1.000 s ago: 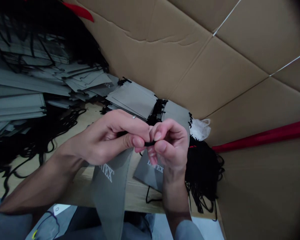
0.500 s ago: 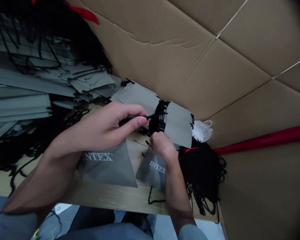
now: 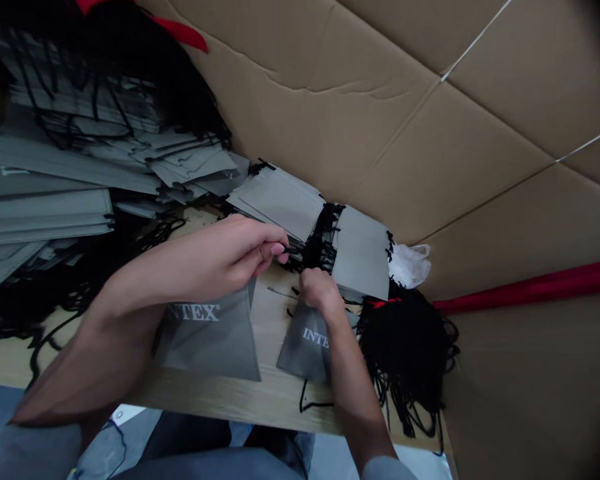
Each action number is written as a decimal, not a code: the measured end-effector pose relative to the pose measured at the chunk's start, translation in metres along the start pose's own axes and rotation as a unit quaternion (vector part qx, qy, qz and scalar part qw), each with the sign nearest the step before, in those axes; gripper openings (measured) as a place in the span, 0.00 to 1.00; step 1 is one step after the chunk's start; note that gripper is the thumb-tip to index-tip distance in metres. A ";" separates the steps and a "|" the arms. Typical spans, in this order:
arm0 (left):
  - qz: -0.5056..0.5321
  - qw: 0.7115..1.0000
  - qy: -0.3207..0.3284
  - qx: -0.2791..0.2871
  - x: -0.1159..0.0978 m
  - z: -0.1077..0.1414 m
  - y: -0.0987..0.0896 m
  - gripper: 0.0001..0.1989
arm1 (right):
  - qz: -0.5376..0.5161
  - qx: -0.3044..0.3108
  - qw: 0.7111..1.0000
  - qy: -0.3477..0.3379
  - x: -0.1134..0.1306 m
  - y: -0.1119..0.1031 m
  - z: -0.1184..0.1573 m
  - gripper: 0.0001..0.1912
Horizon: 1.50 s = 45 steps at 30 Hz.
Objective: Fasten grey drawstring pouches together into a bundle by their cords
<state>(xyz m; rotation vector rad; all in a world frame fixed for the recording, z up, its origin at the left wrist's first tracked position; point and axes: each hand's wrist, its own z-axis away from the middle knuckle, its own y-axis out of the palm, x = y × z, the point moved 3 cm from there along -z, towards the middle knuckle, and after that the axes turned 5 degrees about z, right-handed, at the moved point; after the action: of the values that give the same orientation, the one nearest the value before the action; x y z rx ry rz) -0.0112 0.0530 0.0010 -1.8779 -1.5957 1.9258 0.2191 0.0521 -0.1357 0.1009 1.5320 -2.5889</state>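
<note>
My left hand (image 3: 253, 250) is closed in a pinch on a thin black cord (image 3: 293, 251), beside the stacked pouches. Below that wrist is a grey pouch (image 3: 213, 347) with white INTEX lettering, its upper part hidden by my forearm. My right hand (image 3: 319, 288) is closed at the top of a smaller grey INTEX pouch (image 3: 300, 343). Its fingers face away, so what they grip is hidden. Just beyond both hands lie two stacks of grey pouches, the left stack (image 3: 283, 200) and the right stack (image 3: 363, 250), with black cord ends bunched between them.
A large heap of grey pouches (image 3: 45, 213) with black cords fills the left side. A bundle of black cords (image 3: 405, 353) lies at the right, near a clear plastic bag (image 3: 409, 265). Cardboard walls (image 3: 360, 127) enclose the wooden tabletop (image 3: 205, 400); a red strip (image 3: 530, 288) crosses the right wall.
My left hand has turned slightly and lowered, its fingertips now closer together. The larger pouch's right edge has swung left. My right hand has stayed near the smaller pouch; the view shifted slightly.
</note>
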 end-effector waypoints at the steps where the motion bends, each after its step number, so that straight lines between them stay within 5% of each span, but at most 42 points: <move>1: 0.002 1.000 -0.007 -0.007 0.001 -0.001 0.000 0.12 | -0.011 0.005 1.000 -0.011 -0.002 -0.002 0.002 0.19; 7: 0.021 0.998 -0.047 -0.041 0.010 0.000 0.004 0.10 | -0.148 -0.021 0.981 -0.126 -0.023 -0.019 0.015 0.04; 17: 0.119 0.991 -0.038 -0.048 0.007 -0.010 0.013 0.06 | -0.351 -0.128 0.896 -0.242 -0.040 -0.052 0.070 0.07; 20: 0.152 0.987 -0.022 -0.051 0.001 -0.012 0.012 0.07 | -0.414 -0.182 0.847 -0.279 -0.039 -0.065 0.098 0.10; 32: 0.200 0.978 -0.003 -0.063 -0.012 -0.010 0.011 0.06 | -0.571 -0.296 0.720 -0.260 -0.021 -0.080 0.121 0.11; 38: 0.184 0.979 0.012 -0.088 -0.012 -0.009 0.009 0.04 | -0.583 -0.324 0.698 -0.261 -0.022 -0.080 0.124 0.11; 45: 0.187 0.979 0.022 -0.074 -0.012 -0.008 0.011 0.05 | -0.582 -0.299 0.707 -0.269 -0.022 -0.081 0.122 0.13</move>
<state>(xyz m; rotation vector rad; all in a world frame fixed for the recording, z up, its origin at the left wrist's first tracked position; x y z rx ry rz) 0.0046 0.0454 0.0051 -2.4144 -1.4969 1.9135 0.2305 -0.0143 -0.0041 -2.0662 2.4392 -1.9859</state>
